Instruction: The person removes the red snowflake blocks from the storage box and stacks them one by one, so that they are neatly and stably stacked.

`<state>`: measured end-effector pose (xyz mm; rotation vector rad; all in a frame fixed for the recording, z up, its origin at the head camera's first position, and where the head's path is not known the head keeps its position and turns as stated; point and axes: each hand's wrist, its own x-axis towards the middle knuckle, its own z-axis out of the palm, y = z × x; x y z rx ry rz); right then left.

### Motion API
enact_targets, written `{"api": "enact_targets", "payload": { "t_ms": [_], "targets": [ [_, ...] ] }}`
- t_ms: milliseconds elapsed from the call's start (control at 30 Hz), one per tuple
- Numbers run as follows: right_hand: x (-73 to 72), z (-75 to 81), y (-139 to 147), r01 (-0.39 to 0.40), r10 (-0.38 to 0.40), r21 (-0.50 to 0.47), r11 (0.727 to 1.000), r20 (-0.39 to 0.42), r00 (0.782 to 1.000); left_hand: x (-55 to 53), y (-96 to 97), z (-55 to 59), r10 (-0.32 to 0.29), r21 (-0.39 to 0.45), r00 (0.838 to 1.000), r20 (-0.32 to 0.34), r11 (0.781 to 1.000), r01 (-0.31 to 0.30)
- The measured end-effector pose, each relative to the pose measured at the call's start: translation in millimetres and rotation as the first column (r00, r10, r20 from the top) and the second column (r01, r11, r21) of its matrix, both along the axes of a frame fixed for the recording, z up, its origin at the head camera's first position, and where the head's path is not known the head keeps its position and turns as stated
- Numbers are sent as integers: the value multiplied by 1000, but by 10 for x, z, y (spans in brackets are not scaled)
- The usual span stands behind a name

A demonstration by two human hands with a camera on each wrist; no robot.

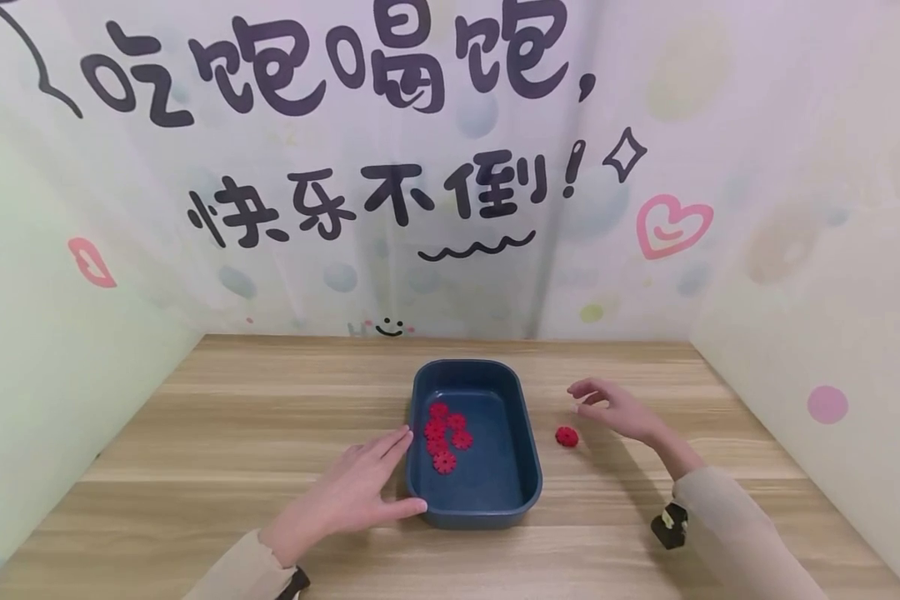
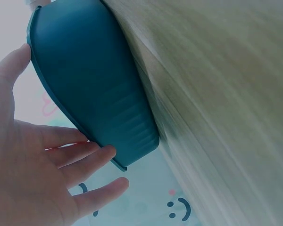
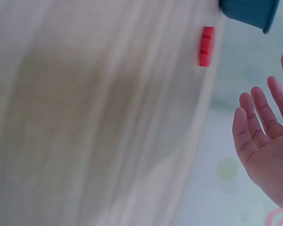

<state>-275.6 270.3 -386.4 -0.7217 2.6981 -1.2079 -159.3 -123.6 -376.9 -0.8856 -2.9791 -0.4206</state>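
Note:
A dark blue rectangular tray [image 1: 495, 450] stands on the table with several small red notched discs [image 1: 437, 432] lying in its left half. My left hand [image 1: 352, 492] touches the tray's left rim with straight fingers and thumb, as the left wrist view also shows against the tray's outer wall [image 2: 89, 80]. Right of the tray, one more red notched disc [image 1: 567, 437] lies on the wood. Above and a little right of that disc hovers my right hand [image 1: 618, 410], its fingers loosely bent and holding nothing. The right wrist view shows the disc [image 3: 206, 46] apart from the fingers.
The wood-grain table [image 1: 285, 400] carries the tray. A printed curtain [image 1: 390, 283] with dark lettering closes off the back, and pale walls [image 1: 810, 317] rise at both sides. A dark band [image 1: 671, 527] sits at the right sleeve.

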Motion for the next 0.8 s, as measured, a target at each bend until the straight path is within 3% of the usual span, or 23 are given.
{"api": "enact_targets", "payload": {
  "t_ms": [133, 267, 367, 433, 567, 800],
  "targets": [
    [5, 90, -66, -7, 7, 4, 1000, -9, 1000, -19, 2, 1, -6, -10, 1000, -16, 1000, 6],
    [154, 296, -263, -37, 37, 17, 999, -19, 999, -27, 1, 4, -9, -5, 1000, -19, 1000, 9],
    [202, 346, -395, -64, 66, 35, 997, -51, 997, -29, -4, -5, -8, 0, 1000, -18, 1000, 8],
    [164, 301, -443, -90, 93, 40, 995, -82, 992, -30, -6, -12, -7, 0, 1000, -16, 1000, 7],
    [128, 298, -579, -150, 153, 30, 988, -137, 979, -25, -8, -21, -7, -5, 1000, -16, 1000, 6],
    [129, 533, -910, -247, 262, 94, 964, -211, 942, -13, 0, -10, -1, 5, 1000, -16, 1000, 1]
  ]
}}
